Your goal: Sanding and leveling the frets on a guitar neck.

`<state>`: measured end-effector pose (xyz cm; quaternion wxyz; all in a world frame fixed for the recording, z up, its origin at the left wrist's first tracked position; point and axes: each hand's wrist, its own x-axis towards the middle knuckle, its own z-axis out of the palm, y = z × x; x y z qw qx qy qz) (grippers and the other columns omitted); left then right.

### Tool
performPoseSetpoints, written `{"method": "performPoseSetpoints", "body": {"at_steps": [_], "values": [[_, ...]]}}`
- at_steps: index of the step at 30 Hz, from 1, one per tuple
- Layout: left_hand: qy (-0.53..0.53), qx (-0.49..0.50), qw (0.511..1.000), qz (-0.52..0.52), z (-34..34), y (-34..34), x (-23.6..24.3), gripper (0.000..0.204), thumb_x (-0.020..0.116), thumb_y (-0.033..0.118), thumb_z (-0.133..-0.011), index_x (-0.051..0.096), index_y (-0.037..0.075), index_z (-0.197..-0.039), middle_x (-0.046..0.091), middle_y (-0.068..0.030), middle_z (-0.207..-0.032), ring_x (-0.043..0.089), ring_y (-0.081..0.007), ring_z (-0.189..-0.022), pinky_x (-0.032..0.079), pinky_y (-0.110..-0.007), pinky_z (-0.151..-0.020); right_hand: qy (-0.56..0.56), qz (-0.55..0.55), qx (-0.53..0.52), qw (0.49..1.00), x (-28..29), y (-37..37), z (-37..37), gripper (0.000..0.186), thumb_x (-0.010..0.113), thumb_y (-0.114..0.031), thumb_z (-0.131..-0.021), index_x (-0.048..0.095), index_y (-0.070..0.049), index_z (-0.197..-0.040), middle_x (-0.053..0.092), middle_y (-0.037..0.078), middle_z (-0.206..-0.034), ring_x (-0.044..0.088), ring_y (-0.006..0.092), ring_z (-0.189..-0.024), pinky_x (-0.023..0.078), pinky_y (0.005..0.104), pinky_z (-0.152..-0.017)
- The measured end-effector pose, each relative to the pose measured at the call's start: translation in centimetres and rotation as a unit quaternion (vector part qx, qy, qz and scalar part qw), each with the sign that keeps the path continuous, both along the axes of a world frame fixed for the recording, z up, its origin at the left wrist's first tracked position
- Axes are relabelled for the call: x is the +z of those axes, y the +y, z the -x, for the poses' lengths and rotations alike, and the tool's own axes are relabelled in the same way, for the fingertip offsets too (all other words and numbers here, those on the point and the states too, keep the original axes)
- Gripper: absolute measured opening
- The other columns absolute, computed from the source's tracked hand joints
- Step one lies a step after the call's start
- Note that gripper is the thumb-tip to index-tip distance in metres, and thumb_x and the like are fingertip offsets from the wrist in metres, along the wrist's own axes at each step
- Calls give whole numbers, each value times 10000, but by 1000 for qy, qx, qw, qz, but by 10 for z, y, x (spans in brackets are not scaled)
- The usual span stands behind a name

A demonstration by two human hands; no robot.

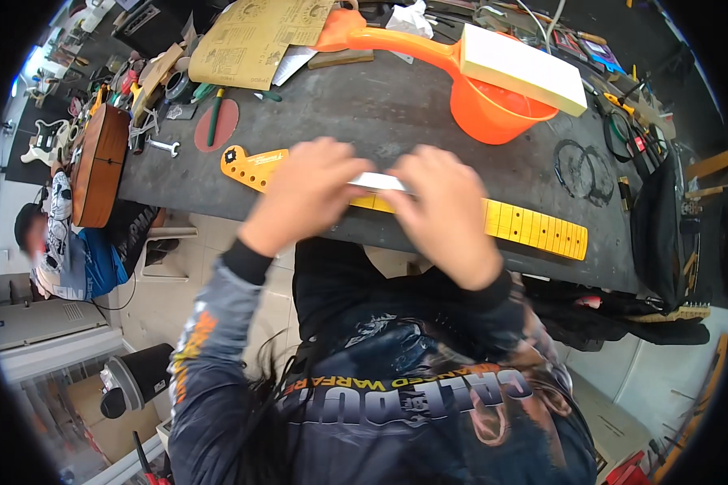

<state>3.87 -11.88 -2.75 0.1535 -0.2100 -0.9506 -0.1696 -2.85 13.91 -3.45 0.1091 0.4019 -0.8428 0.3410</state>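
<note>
A yellow guitar neck (535, 230) with dark dot inlays lies across the dark worktop, its headstock on the left. Over its middle, my left hand (307, 190) and my right hand (442, 214) pinch the two ends of a short white strip (374, 181). The fingertips of both hands are close to the neck; whether they touch it is hard to tell.
An orange container (496, 115) holds up a pale block (522, 69), with brown paper (259, 44) beside it. Tools, a red disc (216, 133) and coiled strings (578, 170) lie around. At the left are a wooden guitar body (97, 166) and another person (81, 259).
</note>
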Motion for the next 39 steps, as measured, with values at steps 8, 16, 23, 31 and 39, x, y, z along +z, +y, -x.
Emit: {"method": "performPoseSetpoints", "body": {"at_steps": [8, 16, 23, 31, 39], "values": [[-3, -21, 999, -42, 16, 45, 4, 269, 895, 131, -962, 782, 60, -1196, 664, -128, -1036, 685, -388, -1009, 566, -519, -834, 11, -9, -6, 1000, -2, 40, 11, 242, 901, -311, -1014, 762, -135, -1105, 688, 90, -1063, 712, 349, -1068, 520, 513, -895], [76, -57, 994, -52, 62, 230, -26, 170, 842, 160, -934, 751, 111, -1069, 709, -81, -1079, 716, -313, -1088, 603, -457, -901, -180, -38, -74, 980, 27, 222, 38, 241, 891, -115, -969, 804, 2, -1160, 619, 114, -1020, 634, 305, -968, 498, 416, -860], [12, -30, 999, -33, 7, -8, -1, 336, 919, 140, -935, 799, 62, -1238, 695, -130, -1045, 705, -390, -1008, 580, -517, -851, -17, 18, -10, 1000, -5, -9, -3, 246, 916, -288, -995, 744, -124, -1059, 705, 91, -1071, 727, 362, -1088, 540, 522, -894], [-3, -30, 999, -22, 10, 27, 2, 362, 914, 117, -919, 788, 59, -1254, 698, -132, -1082, 703, -397, -1023, 586, -521, -859, -27, -14, -17, 999, -4, 23, -1, 227, 882, -322, -1040, 769, -137, -1108, 707, 85, -1109, 714, 355, -1121, 515, 526, -922], [78, -45, 994, -61, 48, 197, -24, 169, 843, 186, -960, 732, 113, -1063, 673, -62, -1078, 702, -306, -1097, 551, -451, -861, -143, -31, -82, 986, 26, 194, 26, 225, 922, -121, -953, 810, -6, -1110, 696, 136, -1041, 679, 382, -1021, 539, 467, -892]]}}
